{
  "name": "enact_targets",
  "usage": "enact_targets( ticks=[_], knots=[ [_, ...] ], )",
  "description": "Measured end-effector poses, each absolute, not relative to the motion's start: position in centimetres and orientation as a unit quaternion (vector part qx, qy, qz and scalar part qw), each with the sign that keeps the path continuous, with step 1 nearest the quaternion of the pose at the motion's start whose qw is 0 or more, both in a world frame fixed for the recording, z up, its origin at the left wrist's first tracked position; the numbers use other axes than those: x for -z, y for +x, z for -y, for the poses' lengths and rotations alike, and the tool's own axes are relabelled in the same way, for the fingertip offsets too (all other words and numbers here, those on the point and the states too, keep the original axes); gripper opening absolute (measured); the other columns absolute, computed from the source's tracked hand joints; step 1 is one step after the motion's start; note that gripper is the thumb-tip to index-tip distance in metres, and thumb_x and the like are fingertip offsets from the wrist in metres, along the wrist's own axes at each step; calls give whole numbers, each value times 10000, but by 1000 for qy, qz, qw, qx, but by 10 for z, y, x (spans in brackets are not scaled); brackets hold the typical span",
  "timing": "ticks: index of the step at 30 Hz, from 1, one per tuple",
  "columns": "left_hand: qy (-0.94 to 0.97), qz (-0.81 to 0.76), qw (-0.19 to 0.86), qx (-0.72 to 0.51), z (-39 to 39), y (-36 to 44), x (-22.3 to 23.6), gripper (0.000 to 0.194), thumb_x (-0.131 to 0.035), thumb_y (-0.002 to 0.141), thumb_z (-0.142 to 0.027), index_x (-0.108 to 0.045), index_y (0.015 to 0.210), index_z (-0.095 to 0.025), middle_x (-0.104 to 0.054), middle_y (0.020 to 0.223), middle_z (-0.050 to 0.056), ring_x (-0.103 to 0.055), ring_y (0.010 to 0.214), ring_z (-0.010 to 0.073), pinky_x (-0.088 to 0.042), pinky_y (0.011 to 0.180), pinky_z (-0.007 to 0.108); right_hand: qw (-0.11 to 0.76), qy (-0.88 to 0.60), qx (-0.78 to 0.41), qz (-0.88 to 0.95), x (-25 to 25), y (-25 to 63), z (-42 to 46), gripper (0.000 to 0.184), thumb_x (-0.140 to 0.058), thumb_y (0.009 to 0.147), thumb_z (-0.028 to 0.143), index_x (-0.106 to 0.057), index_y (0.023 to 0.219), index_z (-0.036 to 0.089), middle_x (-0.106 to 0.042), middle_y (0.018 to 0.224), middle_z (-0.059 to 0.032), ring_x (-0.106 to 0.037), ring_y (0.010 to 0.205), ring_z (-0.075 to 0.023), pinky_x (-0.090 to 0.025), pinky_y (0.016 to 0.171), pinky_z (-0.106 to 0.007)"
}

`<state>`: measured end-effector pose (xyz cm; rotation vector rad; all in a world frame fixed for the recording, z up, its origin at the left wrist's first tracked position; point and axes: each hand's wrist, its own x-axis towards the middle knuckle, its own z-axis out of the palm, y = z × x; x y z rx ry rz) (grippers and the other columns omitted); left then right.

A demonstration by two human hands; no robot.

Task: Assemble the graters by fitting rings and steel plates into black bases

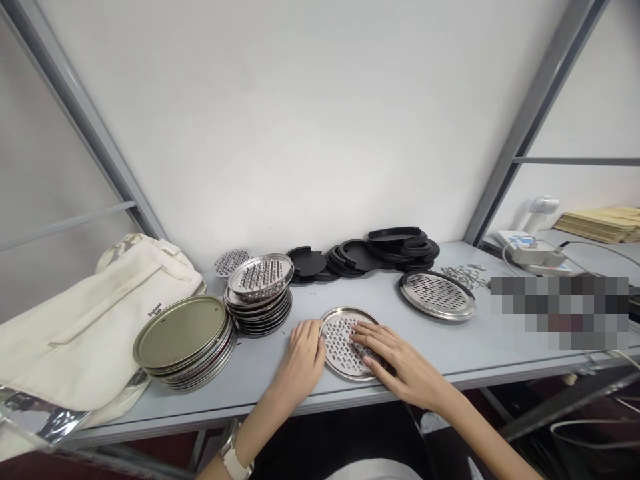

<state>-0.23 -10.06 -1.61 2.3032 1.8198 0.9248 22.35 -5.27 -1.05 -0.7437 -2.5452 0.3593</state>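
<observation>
Dish and perforated plate: round shallow metal dish (pixel 349 309) lying flat on the grey counter (pixel 260 363), near its front edge and directly before the person; the perforated plate (pixel 343 347) sits within the rim.

Left hand: the left hand (pixel 303 353) rests at the dish's left edge, fingers close together and slightly bent, thumb along the rim; whether it pinches the rim cannot be told. Its placement probably steadies the dish.

Right hand: the right hand (pixel 403 363) reaches over the right side, fingers loosely spread, tips on the plate, thumb apart from them. Such contact suits light pressure or feeling the surface rather than lifting.

Direction: perforated face upward, dish level; the circular outline gives no long axis and no evident front.

Left group: stack with an olive lid (pixel 183 333) beside a cream bag (pixel 95 313); behind and to the right, a pile topped by a tilted grater dish (pixel 261 277). Stacking by kind presumably saves space and keeps parts within reach.

Rear group: overlapping black rings (pixel 363 256) near the wall (pixel 310 133).

Right group: collared grater (pixel 437 295), flat, perforations upward, black collar around its rear edge; small metal clips (pixel 463 275) lie just behind it, loosely heaped.
</observation>
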Motion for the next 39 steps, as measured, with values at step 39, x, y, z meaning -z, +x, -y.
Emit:
enact_targets(
  ticks=[39],
  knots=[
    [758, -586, 30, -286, 99, -3, 18, 242, -331, 905, -114, -484, 1072, -200, -525, 1028, 62, -492, 982, 207, -407, 880, 377, 238, -244, -136, 930, 8, 224, 55, 345, -412, 946, 273, -575, 1249, 242, -590, 1268, -68, -452, 1258, -233, -399, 1043, -419]
  ],
)
